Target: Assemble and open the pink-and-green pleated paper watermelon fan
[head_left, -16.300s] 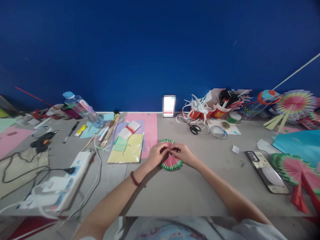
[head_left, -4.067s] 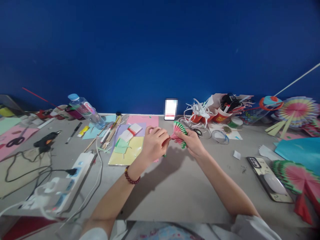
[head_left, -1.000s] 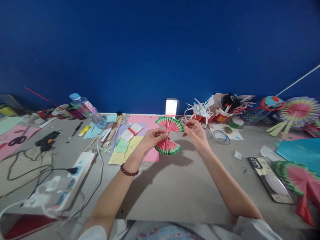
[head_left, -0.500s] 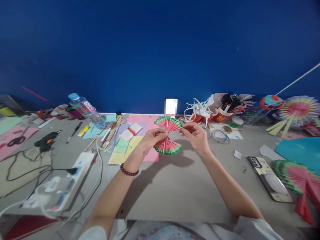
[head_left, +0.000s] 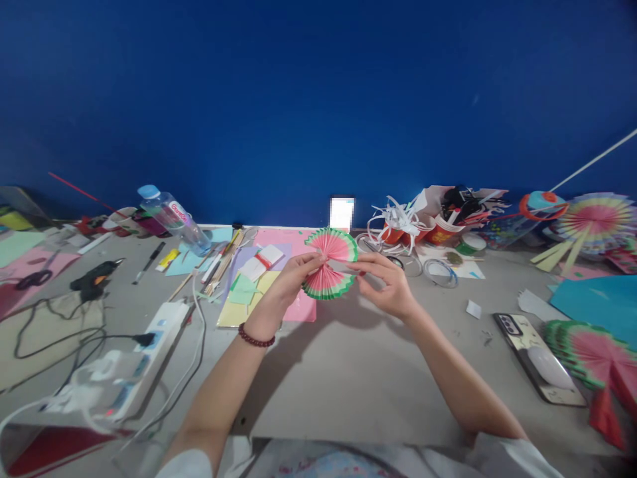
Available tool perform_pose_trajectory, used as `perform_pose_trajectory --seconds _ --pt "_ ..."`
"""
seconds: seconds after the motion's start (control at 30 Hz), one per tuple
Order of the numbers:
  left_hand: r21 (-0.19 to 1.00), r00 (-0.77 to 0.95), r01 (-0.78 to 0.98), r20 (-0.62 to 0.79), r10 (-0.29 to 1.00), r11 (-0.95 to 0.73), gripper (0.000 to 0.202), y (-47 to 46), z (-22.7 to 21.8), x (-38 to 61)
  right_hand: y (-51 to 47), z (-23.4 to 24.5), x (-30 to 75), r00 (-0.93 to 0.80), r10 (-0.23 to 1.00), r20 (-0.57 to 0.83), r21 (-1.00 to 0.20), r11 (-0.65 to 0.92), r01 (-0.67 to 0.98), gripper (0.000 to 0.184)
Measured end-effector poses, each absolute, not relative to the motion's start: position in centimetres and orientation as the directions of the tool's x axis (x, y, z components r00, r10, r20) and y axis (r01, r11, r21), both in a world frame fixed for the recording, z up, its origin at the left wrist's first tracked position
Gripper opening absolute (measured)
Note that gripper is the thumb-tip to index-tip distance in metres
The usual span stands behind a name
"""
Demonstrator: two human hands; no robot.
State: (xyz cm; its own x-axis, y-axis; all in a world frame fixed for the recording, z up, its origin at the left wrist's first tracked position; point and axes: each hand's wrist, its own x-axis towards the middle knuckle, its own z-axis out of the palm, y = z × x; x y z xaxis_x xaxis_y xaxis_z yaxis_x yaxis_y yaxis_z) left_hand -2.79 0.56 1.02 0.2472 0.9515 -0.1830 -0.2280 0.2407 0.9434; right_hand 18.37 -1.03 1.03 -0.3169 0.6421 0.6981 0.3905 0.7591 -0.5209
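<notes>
A pleated paper fan [head_left: 331, 282], pink in the middle with a green rim, is held up above the table between my hands. Its folds spread nearly into a full circle, with a narrow gap on the right side. My left hand [head_left: 294, 279] pinches it near its centre, thumb and fingers closed. The fingers of my right hand [head_left: 385, 282] are closed on its right edge, by the gap. Beneath and behind the fan lie pink and yellow paper sheets [head_left: 303, 309]. Part of the fan's centre is hidden by my left fingers.
On the left are a power strip [head_left: 154, 352], a glue gun [head_left: 97, 279] and a plastic bottle [head_left: 176, 219]. To the right lie a phone [head_left: 522, 365], another pink-green pleated fan [head_left: 592, 352] and blue paper [head_left: 597, 302]. Red cups [head_left: 442, 229] stand at the back.
The fan's upper and lower pleats have opened out on the right, so the wide gap there has narrowed. The fan and my left hand have shifted slightly left.
</notes>
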Motion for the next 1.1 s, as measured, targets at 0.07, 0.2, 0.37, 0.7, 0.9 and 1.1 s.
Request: perform_pose_trajectory --seconds 0.07,0.2,0.37,0.7,0.9,1.1 --pt "0.944 0.25 -0.226 -0.182 0.951 0.24 0.03 0.5 1.1 -2.8 -1.0 1.0 18.5 -0.348 0.627 0.698 -0.499 0.773 0.392 0.029" --pt "0.946 0.267 -0.204 -0.192 0.944 0.251 0.031 0.6 0.9 -2.9 -1.0 0.8 18.6 -0.349 0.594 0.725 -0.457 0.794 0.4 0.024" --pt "0.934 0.295 -0.203 -0.228 0.928 0.294 0.029 0.6 0.4 -2.9 -1.5 1.2 18.2 -0.258 0.55 0.794 -0.428 0.808 0.406 0.02" --pt "0.899 0.316 -0.325 -0.188 0.93 0.292 0.03 -0.3 0.8 -1.6 -1.0 -0.2 17.7 0.15 0.768 0.622 -0.778 0.586 0.224 0.011" --pt "0.899 0.294 -0.313 -0.215 0.931 0.307 0.04 -0.5 0.8 -1.1 -1.0 0.0 17.7 0.141 0.855 0.498 -0.865 0.502 0.011 0.004" --pt "0.883 0.312 -0.325 -0.238 0.92 0.339 0.041 -1.0 1.4 -0.4 -0.8 -0.1 17.8 0.181 0.885 0.428 -0.892 0.446 -0.073 0.008"
